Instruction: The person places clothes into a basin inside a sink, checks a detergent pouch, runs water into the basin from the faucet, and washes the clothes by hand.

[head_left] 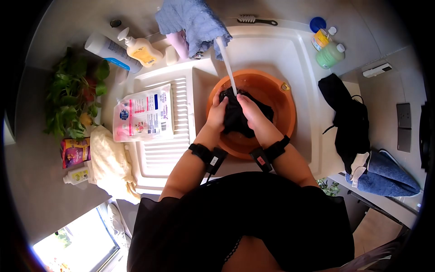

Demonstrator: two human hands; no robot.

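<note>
A black cloth garment [239,119] lies bunched in an orange basin [290,119], and its exact kind cannot be made out. On its left side, my left hand [217,111] has its fingers curled round the fabric. Opposite, my right hand [252,111] grips the cloth with the thumb on top and the other fingers mostly hidden. A white stream of water [228,68] falls between my hands onto the garment. Around the garment, part of the basin's inside shows.
The basin stands in a white sink [304,90]. Left of it, a ribbed drainboard [182,113] bears a detergent pouch [144,114]. A blue towel [192,22] hangs at the tap. Bottles [331,55], black clothing [351,127] and blue slippers [392,177] line the right.
</note>
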